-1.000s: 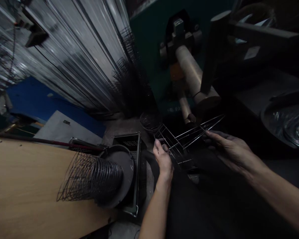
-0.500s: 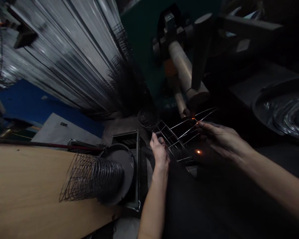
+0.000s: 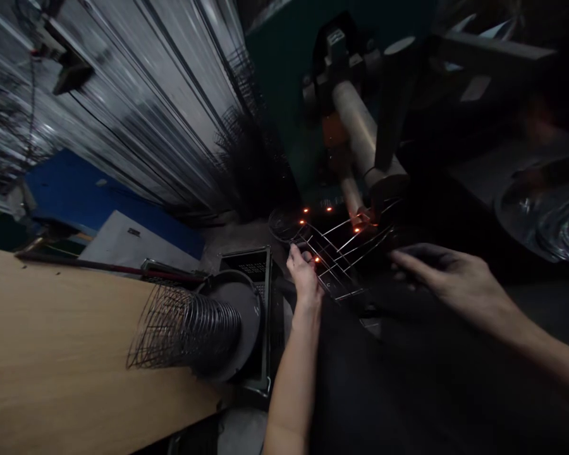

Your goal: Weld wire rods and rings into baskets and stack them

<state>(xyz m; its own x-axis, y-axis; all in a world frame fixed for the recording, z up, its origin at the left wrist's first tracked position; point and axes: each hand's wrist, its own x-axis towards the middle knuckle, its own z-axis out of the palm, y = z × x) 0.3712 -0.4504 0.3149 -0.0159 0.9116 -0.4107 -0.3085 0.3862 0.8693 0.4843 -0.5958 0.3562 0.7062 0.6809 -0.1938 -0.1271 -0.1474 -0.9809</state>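
A wire grid frame (image 3: 340, 254) of thin crossed metal rods slants below the welding machine's electrodes (image 3: 360, 218). My left hand (image 3: 305, 278) is closed on the grid's left edge, thumb up. The grid's far side lies at the electrode tip, where orange sparks glow around the contact. My right hand (image 3: 448, 272) hovers to the right of the grid, apart from it. Its fingers are bent and drawn together, pointing left; whether a small piece is between them is lost in the dark.
On the left, a stack of wire rings (image 3: 184, 325) lies against a round grey disc (image 3: 239, 316) near a dark plastic crate (image 3: 268, 272). A wooden board (image 3: 76, 354) fills the lower left. Coiled wire (image 3: 566, 215) is at the right, a blue cabinet (image 3: 99, 189) at the left.
My right hand has left the wire grid and moved right and slightly down. Sparks now show at the electrode tip and near my left hand, which keeps its hold. The view has shifted slightly.
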